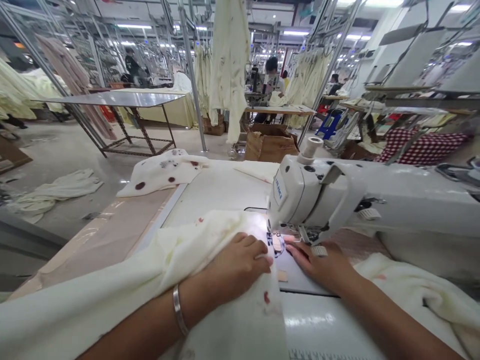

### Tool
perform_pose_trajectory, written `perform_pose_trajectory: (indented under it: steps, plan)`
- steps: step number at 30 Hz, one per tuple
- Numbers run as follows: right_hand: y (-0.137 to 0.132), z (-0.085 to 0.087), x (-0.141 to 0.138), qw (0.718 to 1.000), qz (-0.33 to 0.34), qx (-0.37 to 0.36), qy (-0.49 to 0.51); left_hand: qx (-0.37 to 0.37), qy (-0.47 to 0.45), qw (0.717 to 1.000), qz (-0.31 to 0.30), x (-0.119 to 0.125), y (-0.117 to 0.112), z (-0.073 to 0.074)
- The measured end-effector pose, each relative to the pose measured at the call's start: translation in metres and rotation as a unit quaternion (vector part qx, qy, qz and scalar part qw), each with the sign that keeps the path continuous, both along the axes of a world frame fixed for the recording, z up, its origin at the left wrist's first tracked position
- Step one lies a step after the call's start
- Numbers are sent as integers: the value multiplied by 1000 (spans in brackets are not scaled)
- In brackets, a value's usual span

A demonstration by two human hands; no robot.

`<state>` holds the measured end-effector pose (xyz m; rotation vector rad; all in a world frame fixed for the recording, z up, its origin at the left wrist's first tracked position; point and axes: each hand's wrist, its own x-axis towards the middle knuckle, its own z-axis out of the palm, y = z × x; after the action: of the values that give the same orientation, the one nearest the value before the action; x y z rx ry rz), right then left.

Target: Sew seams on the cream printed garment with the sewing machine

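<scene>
A white sewing machine reaches in from the right, its presser foot low over the bed. Cream printed fabric lies along the left of the foot and drapes toward me. My left hand, with a silver bangle on the wrist, has its fingers bent on the fabric, gripping near its right edge beside the foot. Beneath the machine head, my right hand rests on the bed, fingers stretched toward the needle area, with nothing visible in them. The machine partly hides those fingers.
A spotted white cloth piece lies at the table's far left corner. More cream fabric is bunched at right. Beyond stand a metal table, a cardboard box and hanging garments. Other people sit farther back.
</scene>
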<state>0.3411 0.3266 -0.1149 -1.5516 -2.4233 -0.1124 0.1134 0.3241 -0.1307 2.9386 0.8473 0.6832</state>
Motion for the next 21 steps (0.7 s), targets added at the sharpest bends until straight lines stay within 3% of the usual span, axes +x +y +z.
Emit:
perform_pose_trajectory:
  steps: [4,8,14,18,21]
  plan:
    - [3,-5,2,1000,-7,-25,-8,-11,-4,1000,3,2,26,3]
    - [5,-11,5,999,-25,-26,-7,-17,3,1000,14,6,37,6]
    - [-8,-3,2,999,29,-19,22,-56,39,995,74,6,31,17]
    - [-32,2,-15,995,89,-32,24,-107,9,984,142,6,19,21]
    - [-42,0,-26,993,107,-35,24,-124,17,979,159,5,16,20]
